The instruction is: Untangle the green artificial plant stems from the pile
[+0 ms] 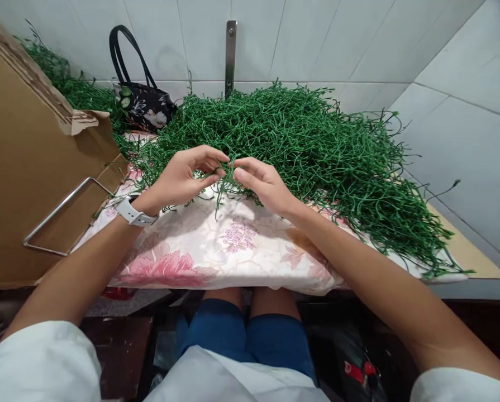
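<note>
A big heap of thin green plastic-looking stems (291, 139) with small knobbed tips lies on a floral tablecloth (237, 257). At the heap's front edge my left hand (189, 176), with a white watch (134, 212) at the wrist, is curled, its thumb and a finger pinched near a green stem. Facing it, my right hand (262, 181) pinches a green stem (232, 164) between thumb and index finger. The fingertips of both hands nearly meet. A few strands dangle below them over the cloth, and exactly which strand each hand grips is partly hidden.
A large cardboard box (23, 167) stands on the left, a metal wire frame (61, 215) by its side. Behind is a black floral handbag (144, 103) against the tiled wall (317, 39). A metal strip (230, 58) is fixed there. The table's front edge is above my lap.
</note>
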### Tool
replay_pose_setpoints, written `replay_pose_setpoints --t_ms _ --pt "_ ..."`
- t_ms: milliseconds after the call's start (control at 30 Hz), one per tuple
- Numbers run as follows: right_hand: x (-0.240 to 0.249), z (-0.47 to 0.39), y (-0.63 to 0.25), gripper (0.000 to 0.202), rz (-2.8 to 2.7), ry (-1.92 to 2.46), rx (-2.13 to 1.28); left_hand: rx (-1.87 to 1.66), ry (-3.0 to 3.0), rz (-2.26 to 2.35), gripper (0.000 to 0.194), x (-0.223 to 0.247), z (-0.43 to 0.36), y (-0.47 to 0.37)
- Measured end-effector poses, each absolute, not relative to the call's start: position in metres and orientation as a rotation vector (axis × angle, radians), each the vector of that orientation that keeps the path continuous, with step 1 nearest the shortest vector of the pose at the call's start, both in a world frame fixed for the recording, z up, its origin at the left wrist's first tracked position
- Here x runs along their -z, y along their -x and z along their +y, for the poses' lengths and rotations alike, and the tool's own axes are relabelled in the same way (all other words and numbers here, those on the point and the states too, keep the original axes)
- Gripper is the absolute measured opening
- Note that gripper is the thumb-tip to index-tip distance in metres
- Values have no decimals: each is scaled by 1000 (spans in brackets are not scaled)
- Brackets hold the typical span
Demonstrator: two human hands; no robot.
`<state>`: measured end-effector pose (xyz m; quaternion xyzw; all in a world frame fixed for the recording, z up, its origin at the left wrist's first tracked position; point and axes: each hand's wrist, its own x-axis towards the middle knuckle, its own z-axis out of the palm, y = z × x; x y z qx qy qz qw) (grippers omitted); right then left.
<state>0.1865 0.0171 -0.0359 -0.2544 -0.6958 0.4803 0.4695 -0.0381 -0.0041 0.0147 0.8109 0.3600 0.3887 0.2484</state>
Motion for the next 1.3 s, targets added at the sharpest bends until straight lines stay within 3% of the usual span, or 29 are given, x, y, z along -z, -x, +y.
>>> replay_pose_setpoints --t_ms 167,467,633,833,900,1100,1300 --pt "36 17 -185 49 -1722 626 -1041 -953 -2341 1023 21 -13 -8 36" --pt "31 20 -191 53 -1657 651 -969 -964 -2252 1073 42 -17 -11 33" --pt "38 12 -186 18 -1697 704 -724 -1148 -2182 1107 53 -13 -9 29" --pt "35 -1 -190 56 -1903 631 -348 -1185 -2011 1067 51 -10 -7 27" --pt "32 -4 -189 53 -1929 619 -278 -1161 -1990 1036 49 -9 -6 26" --pt "30 -3 -186 20 -1935 690 -217 -1025 -1936 972 52 -3 -6 25" --pt "27 -2 -186 42 -1846 686 -486 -1013 -1888 952 52 -1 -5 24"
